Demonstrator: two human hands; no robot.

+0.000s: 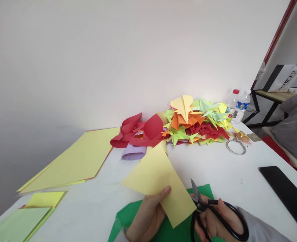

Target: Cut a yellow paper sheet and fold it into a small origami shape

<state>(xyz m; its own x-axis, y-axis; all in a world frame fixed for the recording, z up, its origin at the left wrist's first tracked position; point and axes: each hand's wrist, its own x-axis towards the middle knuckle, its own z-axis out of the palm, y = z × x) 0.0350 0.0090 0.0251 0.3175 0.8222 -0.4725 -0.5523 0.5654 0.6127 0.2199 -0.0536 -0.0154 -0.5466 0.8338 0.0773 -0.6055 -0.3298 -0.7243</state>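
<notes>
My left hand (151,208) is closed on a sheet of pale yellow paper (161,174), thumb on top and fingers beneath. The sheet is tilted above the table. In my right hand (219,218) is a pair of black-handled scissors (200,205), with fingers through the handle loops. The blades are parted, and they meet the sheet's right edge near its lower corner; one blade is partly hidden by the paper. Under both hands lies green paper (128,211).
Large yellow sheets (83,158) and smaller green and yellow sheets (25,218) lie left. Red paper rolls (152,129) and a pile of folded paper planes (196,124) stand against the wall. Right are a tape roll (236,147), water bottles (240,107), a black object (284,191) and a person's sleeve (294,124).
</notes>
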